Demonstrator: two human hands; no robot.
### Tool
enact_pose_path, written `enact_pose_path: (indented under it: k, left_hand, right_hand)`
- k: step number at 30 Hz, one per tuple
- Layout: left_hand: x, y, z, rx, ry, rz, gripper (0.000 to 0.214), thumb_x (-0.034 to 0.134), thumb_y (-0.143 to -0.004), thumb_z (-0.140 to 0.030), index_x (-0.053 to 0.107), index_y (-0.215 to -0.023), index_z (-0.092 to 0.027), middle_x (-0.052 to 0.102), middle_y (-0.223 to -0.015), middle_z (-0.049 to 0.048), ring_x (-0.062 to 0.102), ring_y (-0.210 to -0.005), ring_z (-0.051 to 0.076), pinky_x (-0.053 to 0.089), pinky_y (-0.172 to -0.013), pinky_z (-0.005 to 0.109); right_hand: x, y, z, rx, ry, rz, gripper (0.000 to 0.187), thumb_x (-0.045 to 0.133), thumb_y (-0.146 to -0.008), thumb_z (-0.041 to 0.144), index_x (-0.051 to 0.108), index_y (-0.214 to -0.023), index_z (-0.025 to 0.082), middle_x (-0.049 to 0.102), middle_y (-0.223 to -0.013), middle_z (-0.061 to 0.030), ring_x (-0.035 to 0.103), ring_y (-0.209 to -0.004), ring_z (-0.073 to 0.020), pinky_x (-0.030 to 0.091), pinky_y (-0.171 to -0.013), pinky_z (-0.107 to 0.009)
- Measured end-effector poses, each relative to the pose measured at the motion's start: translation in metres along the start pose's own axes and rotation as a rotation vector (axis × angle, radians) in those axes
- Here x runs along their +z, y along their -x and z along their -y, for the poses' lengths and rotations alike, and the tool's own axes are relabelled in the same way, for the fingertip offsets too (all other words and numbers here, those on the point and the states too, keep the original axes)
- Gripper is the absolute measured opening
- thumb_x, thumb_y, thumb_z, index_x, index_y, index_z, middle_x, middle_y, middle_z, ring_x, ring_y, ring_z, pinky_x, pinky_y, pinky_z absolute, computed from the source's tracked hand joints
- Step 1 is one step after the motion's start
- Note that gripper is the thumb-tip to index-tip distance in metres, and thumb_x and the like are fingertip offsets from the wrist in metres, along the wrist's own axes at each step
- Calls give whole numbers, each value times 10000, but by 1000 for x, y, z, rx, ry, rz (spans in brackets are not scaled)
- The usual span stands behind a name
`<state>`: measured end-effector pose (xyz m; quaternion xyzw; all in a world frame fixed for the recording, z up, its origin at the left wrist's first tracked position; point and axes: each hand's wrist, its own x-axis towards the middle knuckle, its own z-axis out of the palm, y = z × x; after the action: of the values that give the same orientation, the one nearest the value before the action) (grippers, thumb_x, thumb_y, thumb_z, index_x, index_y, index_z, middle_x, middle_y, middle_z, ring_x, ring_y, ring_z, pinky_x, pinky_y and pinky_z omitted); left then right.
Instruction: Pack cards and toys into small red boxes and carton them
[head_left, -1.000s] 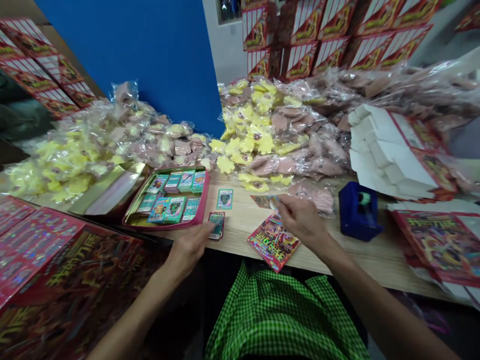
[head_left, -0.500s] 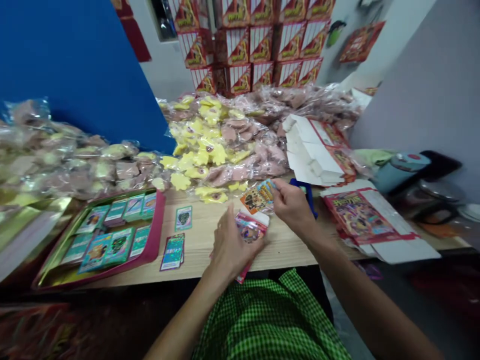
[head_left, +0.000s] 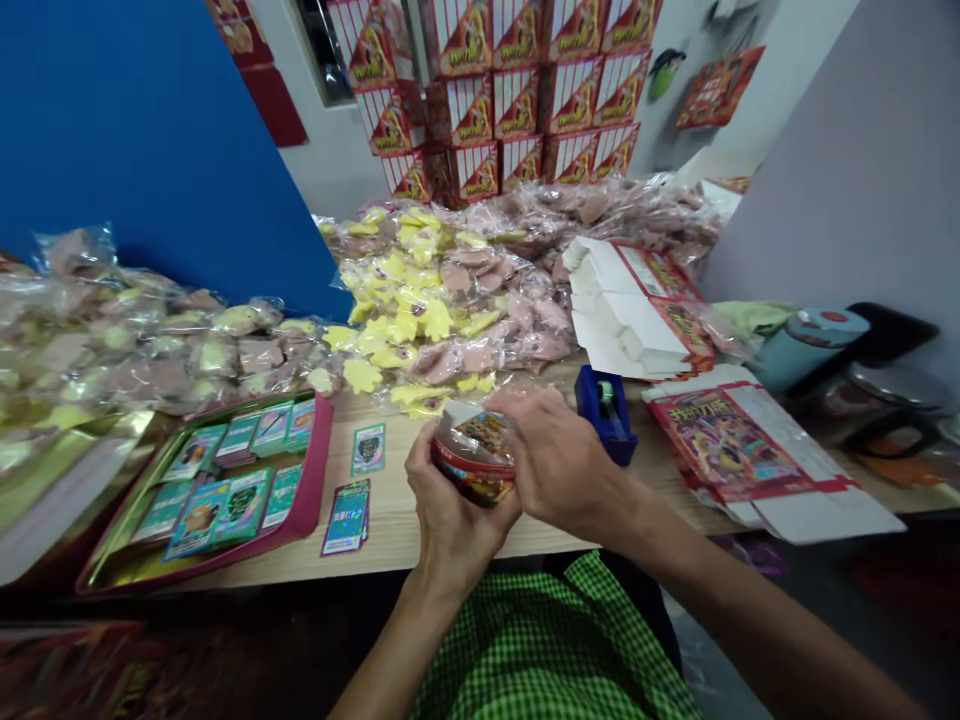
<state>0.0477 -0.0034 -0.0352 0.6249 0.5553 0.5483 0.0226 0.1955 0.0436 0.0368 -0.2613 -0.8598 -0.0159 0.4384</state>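
My left hand (head_left: 450, 510) is closed round a shiny red foil pouch (head_left: 474, 462), holding it up with its mouth spread wide above the wooden table's (head_left: 390, 520) front edge. My right hand (head_left: 559, 462) is closed at the pouch's mouth, fingers pinched on cards that mostly sit inside the pouch. A small stack of teal cards (head_left: 347, 516) and a single card (head_left: 368, 448) lie on the table just left of my hands.
A pink tin tray (head_left: 315, 480) of teal card stacks sits at left. Heaps of bagged yellow and pink toys (head_left: 442, 310) fill the back. A blue tape dispenser (head_left: 606, 412), flat red cartons (head_left: 731, 445) and stacked red boxes (head_left: 510, 90) lie right and behind.
My left hand has lifted the pouch off the table and opened its mouth. My right hand has brought the cards down from above into the pouch.
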Motion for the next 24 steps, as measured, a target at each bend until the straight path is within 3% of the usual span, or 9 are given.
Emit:
enact_pose_path:
  k: [2, 4, 8, 11, 14, 17, 21, 24]
  left_hand:
    - [-1, 0, 2, 29, 17, -42, 1089, 870, -662, -361, 228, -1524, -185, 471, -1370, 185, 561, -1248, 346, 521, -1023, 509]
    - [-2, 3, 3, 92, 13, -85, 1141, 885, -656, -365, 194, -1549, -201, 462, -1388, 181, 560, -1262, 342, 525, -1025, 493]
    - [-1, 11, 6, 103, 59, -108, 1152, 860, -720, -384, 123, -1591, -220, 428, -1439, 187, 556, -1286, 329, 526, -1030, 478]
    - [2, 13, 10, 10, 35, -138, 1179, 874, -708, -402, 116, -1589, -200, 397, -1467, 210, 524, -1324, 352, 499, -1064, 501]
    - [7, 11, 14, -95, 0, -181, 1204, 885, -683, -426, 115, -1578, -191, 330, -1516, 230, 415, -1422, 393, 404, -1156, 573]
    - [9, 11, 16, -141, 31, -218, 1164, 887, -677, -426, 150, -1547, -197, 359, -1477, 210, 428, -1411, 368, 393, -1171, 560]
    - [-2, 13, 18, -119, 125, -177, 857, 860, -741, -398, 350, -1409, -229, 472, -1338, 140, 551, -1243, 283, 499, -1055, 455]
    - [-19, 10, 16, -190, 193, -156, 245, 668, -936, -388, 585, -1101, -227, 572, -1230, 93, 564, -1228, 253, 488, -1047, 402]
  right_hand:
    - [-3, -2, 3, -13, 17, -81, 362, 422, -919, 48, 525, -1236, 186, 707, -1009, -89, 622, -864, -247, 479, -793, -398]
    - [-6, -4, 6, -46, 60, -74, 316, 433, -911, 50, 566, -1151, 206, 698, -923, -66, 582, -797, -245, 440, -743, -403]
    - [-6, -7, 13, -162, 151, 141, 210, 437, -971, 105, 620, -960, 208, 658, -772, -52, 534, -800, -266, 406, -798, -458]
    - [-6, -5, 16, -152, 135, 262, 202, 456, -976, 130, 643, -1038, 171, 696, -964, -109, 565, -1045, -323, 353, -1016, -568]
    - [-5, 5, 15, -59, 71, 133, 261, 481, -968, 154, 603, -1200, 140, 634, -1270, -185, 524, -1224, -363, 336, -1062, -616]
    - [5, 22, 12, 78, -4, 37, 288, 463, -975, 127, 547, -1250, 148, 602, -1299, -195, 540, -1237, -351, 412, -1020, -592]
    - [28, 37, 1, 120, -130, 7, 287, 416, -1001, 79, 529, -1246, 174, 580, -1289, -186, 549, -1287, -305, 508, -1005, -505]
    - [37, 36, -5, 119, -212, -15, 244, 404, -1009, 63, 556, -1140, 203, 584, -1242, -157, 583, -1232, -276, 544, -969, -461]
